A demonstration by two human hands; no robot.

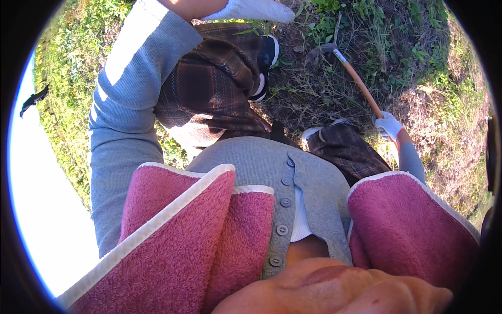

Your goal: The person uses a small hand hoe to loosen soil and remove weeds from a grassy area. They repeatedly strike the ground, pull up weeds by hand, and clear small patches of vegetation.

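Note:
My right hand, in a white knit glove, grips the wooden handle of a long-handled garden tool at the right. The tool has a metal ferrule and a dark, curved metal head lying in the grass; its exact kind is unclear. At the top edge, my left hand wears a white glove and is partly cut off by the frame. Its visible part reaches over the grass near my shoe, and whether it holds anything cannot be told.
Grass and low weeds cover the ground, with dry stems and bare soil among them. A dark shoe with a white sole stands at the upper middle. My other shoe is partly under the plaid trousers. A pink towel hangs over my shoulders.

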